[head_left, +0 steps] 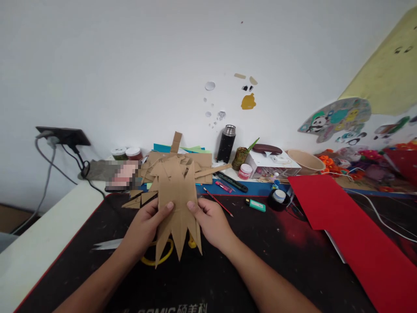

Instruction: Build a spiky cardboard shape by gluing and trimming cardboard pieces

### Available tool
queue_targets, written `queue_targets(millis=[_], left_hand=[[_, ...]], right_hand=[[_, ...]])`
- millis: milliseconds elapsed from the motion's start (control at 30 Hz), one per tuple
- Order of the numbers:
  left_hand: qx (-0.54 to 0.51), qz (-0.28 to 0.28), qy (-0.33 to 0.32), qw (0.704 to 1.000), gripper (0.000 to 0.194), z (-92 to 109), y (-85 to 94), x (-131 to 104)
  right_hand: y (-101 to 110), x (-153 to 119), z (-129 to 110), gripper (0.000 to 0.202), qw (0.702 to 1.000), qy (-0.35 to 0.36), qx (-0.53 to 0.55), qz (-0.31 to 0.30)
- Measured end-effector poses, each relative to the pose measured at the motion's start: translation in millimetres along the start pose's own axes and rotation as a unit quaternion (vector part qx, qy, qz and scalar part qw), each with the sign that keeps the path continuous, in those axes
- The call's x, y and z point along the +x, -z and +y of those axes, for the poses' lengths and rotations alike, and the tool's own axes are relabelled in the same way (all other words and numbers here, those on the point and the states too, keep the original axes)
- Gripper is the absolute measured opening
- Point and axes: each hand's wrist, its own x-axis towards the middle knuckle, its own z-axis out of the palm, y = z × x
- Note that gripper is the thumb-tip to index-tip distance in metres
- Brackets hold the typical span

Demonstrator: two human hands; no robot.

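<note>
A brown cardboard piece [177, 191] with pointed, zigzag-cut ends is held up over the black desk mat. My left hand [150, 221] grips its left edge, thumb on the front face. On the opposite edge my right hand [210, 217] pinches it the same way. Behind the lower points lie scissors with yellow handles [148, 262]; their blades [109, 244] stick out to the left beyond my left forearm. Cardboard scraps [205, 167] are heaped just behind the held piece, partly hidden by it.
A red pencil [219, 202], a green-cased small box [256, 204] and a dark cutter knife [232, 181] lie to the right. Red card sheets [352, 230] cover the right side. A black thermos [227, 143] stands near the wall. Power cables [81, 167] run at left.
</note>
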Motion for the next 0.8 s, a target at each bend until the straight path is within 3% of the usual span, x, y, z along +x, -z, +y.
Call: queue_targets(millis=[200, 467, 567, 800], left_hand=[[-0.018, 0.011, 0.011, 1.0, 0.067, -0.7, -1.0, -1.3], [0.009, 0.016, 0.005, 1.0, 0.066, 4.7, 0.1, -1.3], [0.017, -0.006, 0.007, 1.0, 0.066, 6.3, 0.7, -1.7], [0.032, -0.049, 0.015, 0.998, 0.063, 3.9, -0.8, -2.1]], right_hand=[[-1.3, -2.2, -2.7, 0.058, 1.0, 0.001, -0.014, -0.002], [-1.9, 0.1, -2.4, 0.066, 0.998, -0.036, 0.049, -0.025], [-0.8, 0.9, -3.4, 0.068, 0.996, -0.061, 0.055, -0.025], [2.0, 1.3, -6.4, 0.065, 0.998, -0.03, 0.047, -0.011]])
